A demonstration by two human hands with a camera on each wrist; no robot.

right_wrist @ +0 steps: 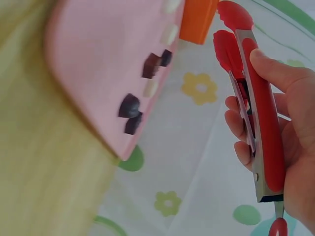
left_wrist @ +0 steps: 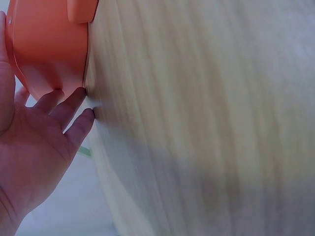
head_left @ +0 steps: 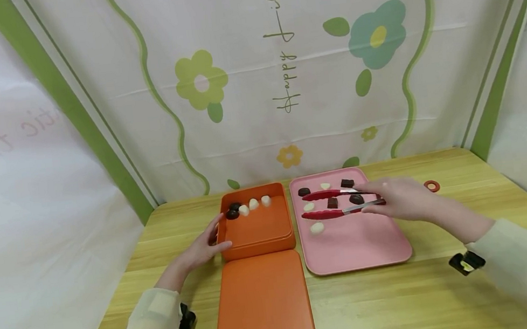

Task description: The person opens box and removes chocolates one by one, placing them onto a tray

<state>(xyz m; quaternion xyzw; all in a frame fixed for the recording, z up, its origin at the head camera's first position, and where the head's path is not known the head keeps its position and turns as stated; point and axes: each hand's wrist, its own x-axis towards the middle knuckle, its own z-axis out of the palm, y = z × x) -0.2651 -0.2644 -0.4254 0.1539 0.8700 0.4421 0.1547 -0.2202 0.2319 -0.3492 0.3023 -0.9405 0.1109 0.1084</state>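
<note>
My left hand (head_left: pixel 201 249) rests at the left side of an open orange box (head_left: pixel 258 247), fingers along its wall and thumb by the front rim. In the left wrist view those fingers (left_wrist: pixel 71 110) look fairly straight. Inside the box, dark chocolates (head_left: pixel 232 212) and white chocolates (head_left: pixel 254 204) sit toward the back. Gripped in my right hand (head_left: pixel 401 198) are red-and-silver tongs (right_wrist: pixel 269 132), held over a pink tray (head_left: pixel 351 252). Their red tips are spread apart above the tray's left part. Dark chocolates (head_left: pixel 347 183) and white chocolates (head_left: pixel 317 228) lie on it.
In front of the box lies its flat orange lid (head_left: pixel 262 306). A red ring (head_left: pixel 432 186) shows beyond the right hand, seemingly the tongs' pull ring. Behind the wooden table (head_left: pixel 358 311) hangs a flowered curtain (head_left: pixel 249 122), with more cloth at both sides.
</note>
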